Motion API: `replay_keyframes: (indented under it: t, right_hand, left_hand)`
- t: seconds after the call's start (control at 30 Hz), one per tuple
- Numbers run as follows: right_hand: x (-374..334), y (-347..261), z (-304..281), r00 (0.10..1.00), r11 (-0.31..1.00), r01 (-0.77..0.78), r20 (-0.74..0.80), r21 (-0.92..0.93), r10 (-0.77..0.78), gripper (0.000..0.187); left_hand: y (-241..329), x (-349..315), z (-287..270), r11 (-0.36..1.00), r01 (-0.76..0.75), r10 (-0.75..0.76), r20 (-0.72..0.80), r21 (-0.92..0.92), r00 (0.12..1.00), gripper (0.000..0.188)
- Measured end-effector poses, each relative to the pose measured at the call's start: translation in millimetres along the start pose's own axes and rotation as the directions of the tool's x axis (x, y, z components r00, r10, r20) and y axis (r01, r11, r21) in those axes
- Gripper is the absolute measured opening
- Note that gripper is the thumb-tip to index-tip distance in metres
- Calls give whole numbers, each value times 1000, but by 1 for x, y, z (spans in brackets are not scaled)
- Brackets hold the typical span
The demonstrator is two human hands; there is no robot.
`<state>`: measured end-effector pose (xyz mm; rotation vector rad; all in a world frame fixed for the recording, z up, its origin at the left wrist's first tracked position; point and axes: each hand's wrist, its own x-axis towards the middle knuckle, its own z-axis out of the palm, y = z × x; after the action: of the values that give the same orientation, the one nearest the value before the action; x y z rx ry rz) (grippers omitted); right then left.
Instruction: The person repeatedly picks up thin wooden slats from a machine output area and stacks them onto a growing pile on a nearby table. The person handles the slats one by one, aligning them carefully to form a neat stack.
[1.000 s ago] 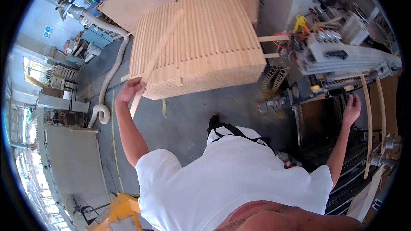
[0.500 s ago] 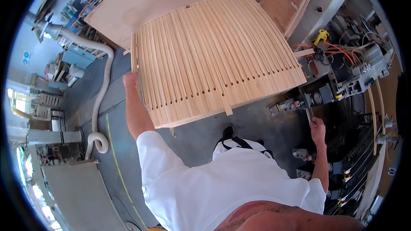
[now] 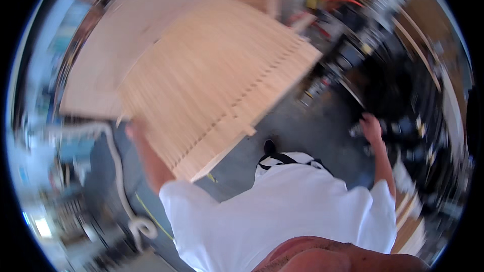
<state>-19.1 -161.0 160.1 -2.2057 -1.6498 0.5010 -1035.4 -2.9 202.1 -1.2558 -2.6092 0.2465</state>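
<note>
Grey workshop floor [image 3: 312, 131]: bare left hand [image 3: 136, 130], if jolted, could shift pale slatted-wood stack [image 3: 217, 70]; right hand [image 3: 371, 128] apart; both finger spreads indiscernible

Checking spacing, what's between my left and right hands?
In the head view, the stack of wooden strips beside your left hand, then gray floor toward your right hand.
</note>
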Motion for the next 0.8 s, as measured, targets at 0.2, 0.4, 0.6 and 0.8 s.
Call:
replay_keyframes:
  t: [0.2,0.4,0.6,0.8]
  right_hand:
    - [-98,20,-57,958,982,-164,-253,-93,136,33]
    - [-236,80,-107,724,921,-384,-640,-62,259,33]
    - [-433,109,-105,329,544,-836,-855,-67,401,29]
    - [-554,94,-73,102,189,-982,-876,-13,470,19]
  left_hand:
    - [192,-38,-85,601,-326,-119,-485,-730,866,32]
    - [419,-273,-254,-213,-706,276,-735,-675,619,29]
    - [603,-504,-296,-470,-483,767,-613,-739,191,27]
    - [694,-649,-325,-501,-415,858,-500,-760,-119,30]
